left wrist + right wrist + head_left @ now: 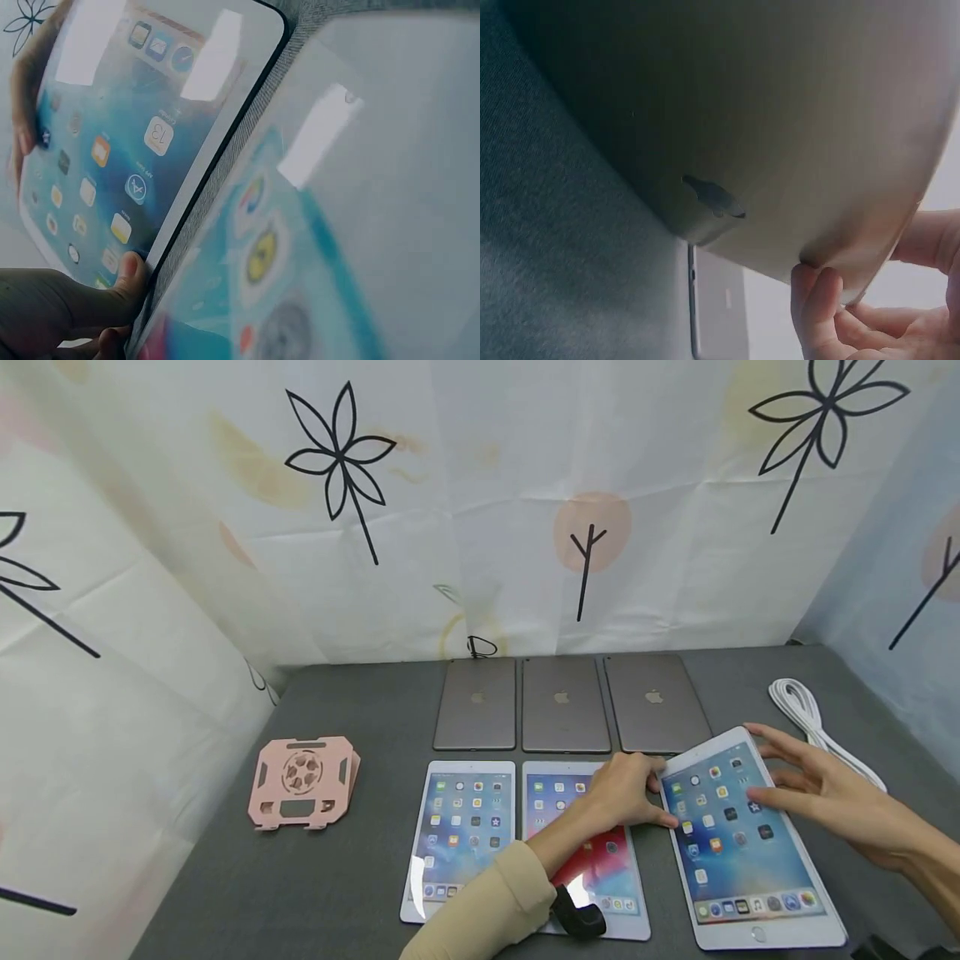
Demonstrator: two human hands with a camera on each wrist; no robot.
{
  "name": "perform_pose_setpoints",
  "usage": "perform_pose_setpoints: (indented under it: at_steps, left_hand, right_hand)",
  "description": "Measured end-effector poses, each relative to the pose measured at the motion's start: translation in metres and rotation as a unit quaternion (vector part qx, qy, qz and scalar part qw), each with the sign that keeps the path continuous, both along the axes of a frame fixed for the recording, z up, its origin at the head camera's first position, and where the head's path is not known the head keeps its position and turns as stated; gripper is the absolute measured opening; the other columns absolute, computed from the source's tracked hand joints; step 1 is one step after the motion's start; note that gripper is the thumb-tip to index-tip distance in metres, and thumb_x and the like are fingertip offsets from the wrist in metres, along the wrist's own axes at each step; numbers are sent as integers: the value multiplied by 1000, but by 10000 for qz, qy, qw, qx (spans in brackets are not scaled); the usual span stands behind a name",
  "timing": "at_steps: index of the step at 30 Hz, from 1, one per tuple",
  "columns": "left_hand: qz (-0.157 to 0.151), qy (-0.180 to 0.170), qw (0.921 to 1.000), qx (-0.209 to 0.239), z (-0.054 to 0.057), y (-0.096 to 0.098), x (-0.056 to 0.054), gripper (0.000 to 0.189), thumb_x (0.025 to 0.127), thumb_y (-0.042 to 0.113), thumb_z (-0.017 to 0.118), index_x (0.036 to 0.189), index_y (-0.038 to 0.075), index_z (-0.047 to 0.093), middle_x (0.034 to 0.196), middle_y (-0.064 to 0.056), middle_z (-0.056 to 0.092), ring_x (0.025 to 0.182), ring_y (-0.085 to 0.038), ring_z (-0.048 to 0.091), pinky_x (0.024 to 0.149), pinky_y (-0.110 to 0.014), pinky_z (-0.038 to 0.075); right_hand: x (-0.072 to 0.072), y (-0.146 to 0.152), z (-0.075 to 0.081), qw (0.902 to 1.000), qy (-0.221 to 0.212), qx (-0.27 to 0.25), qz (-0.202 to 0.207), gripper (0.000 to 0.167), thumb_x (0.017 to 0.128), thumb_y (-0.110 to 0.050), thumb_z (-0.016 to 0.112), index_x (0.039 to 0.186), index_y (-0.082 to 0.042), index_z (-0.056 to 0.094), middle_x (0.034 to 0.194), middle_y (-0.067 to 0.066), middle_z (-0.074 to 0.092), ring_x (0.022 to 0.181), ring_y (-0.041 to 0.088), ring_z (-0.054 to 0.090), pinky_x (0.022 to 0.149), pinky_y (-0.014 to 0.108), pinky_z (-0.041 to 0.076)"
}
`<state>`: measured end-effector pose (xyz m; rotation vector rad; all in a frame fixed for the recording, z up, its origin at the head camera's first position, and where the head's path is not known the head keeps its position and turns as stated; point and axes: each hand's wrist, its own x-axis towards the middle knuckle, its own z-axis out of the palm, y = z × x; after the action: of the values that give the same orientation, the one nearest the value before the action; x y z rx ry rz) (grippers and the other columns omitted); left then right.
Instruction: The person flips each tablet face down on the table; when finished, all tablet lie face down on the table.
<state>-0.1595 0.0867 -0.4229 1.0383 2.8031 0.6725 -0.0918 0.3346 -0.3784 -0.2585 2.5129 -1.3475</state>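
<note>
A white tablet [738,843] with a lit screen of app icons is at the front right, and both hands hold it. My left hand [626,793] grips its left edge, with the thumb [131,270] on the screen's rim. My right hand [817,789] pinches the right edge, thumb on the glass and fingers [821,300] under the grey back [780,112]. In the left wrist view the tablet [142,127] is tilted up off the table beside the middle tablet [315,247].
Two more lit tablets [459,835] [600,868] lie face up in the front row on the grey table [300,885]. Three grey tablets [562,702] lie face down behind them. A pink folding stand [302,781] sits at the left and a coiled white cable [813,727] at the right.
</note>
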Motion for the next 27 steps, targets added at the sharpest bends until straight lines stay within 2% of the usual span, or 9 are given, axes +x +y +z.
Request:
perform_pose_setpoints:
  at_steps: [3, 5, 9, 12, 15, 19, 21, 24, 27]
  left_hand:
    - [-30, -5, 9999, 111, -1, 3, 1, 41, 73, 45, 92, 98, 21, 70, 85, 15, 65, 66, 5, 44, 55, -9, 33]
    - [11, -56, 9999, 128, -2, 5, 2, 40, 73, 45, 92, 96, 21, 69, 85, 16, 64, 66, 5, 44, 55, -10, 33]
    - [34, -140, 9998, 103, -4, 9, 1, 46, 74, 46, 91, 110, 24, 73, 89, 18, 68, 69, 7, 46, 57, -9, 33]
    - [-3, -201, 9997, 132, -5, 10, 0, 55, 74, 45, 91, 121, 23, 72, 91, 18, 71, 71, 8, 49, 58, -7, 34]
    - [-51, -246, 9995, 169, -5, 12, -1, 48, 74, 45, 91, 113, 23, 73, 92, 18, 72, 72, 9, 50, 59, -7, 35]
    - [-104, -368, 9990, 235, -6, 14, 0, 40, 76, 44, 91, 103, 23, 70, 93, 18, 73, 72, 8, 51, 59, -7, 36]
    - [-136, -437, 9986, 272, -6, 15, 0, 43, 77, 43, 90, 109, 23, 71, 95, 17, 74, 73, 8, 53, 61, -6, 36]
    - [-202, -648, 9969, 401, -7, 14, -1, 58, 78, 41, 89, 129, 20, 68, 98, 15, 74, 75, 8, 55, 64, -5, 38]
    - [-297, -1205, 9898, 696, -6, 9, -4, 73, 81, 35, 88, 144, 15, 59, 99, 10, 75, 76, 7, 57, 67, -6, 41]
  right_hand:
    - [0, -5, 3, 9999, 105, -10, -22, 80, 107, -12, 54, 166, -21, 1, 153, 32, 25, 100, -10, 60, 71, 29, 54]
    - [-1, -7, 4, 9997, 224, -11, -64, 79, 106, -11, 54, 166, -28, 5, 149, 24, 29, 98, -7, 62, 71, 29, 53]
    - [-2, -9, 1, 9986, 508, -126, -101, 79, 105, -7, 54, 165, -34, 9, 136, -6, 38, 96, 0, 65, 70, 28, 52]
    - [-3, -11, -1, 9978, 588, -294, -54, 79, 106, -5, 52, 165, -35, 10, 129, -20, 35, 96, 2, 66, 70, 29, 53]
    - [-4, -14, 0, 9976, 608, -328, -22, 79, 106, -6, 51, 165, -35, 8, 134, -12, 34, 97, 1, 66, 70, 30, 54]
    - [-4, -20, 2, 9978, 649, -167, -16, 80, 106, -8, 53, 165, -34, 6, 146, 15, 31, 99, -5, 63, 71, 29, 53]
    - [-4, -25, 3, 9978, 656, -80, -11, 81, 106, -10, 54, 165, -34, 5, 150, 27, 27, 100, -8, 61, 74, 33, 52]
    - [-4, -30, 6, 9982, 604, -55, -1, 83, 106, -12, 55, 166, -33, 3, 152, 32, 25, 101, -13, 57, 79, 42, 52]
    - [-5, -33, 8, 9986, 535, -38, -9, 83, 105, -14, 56, 165, -34, 2, 153, 31, 25, 104, -17, 54, 81, 50, 52]
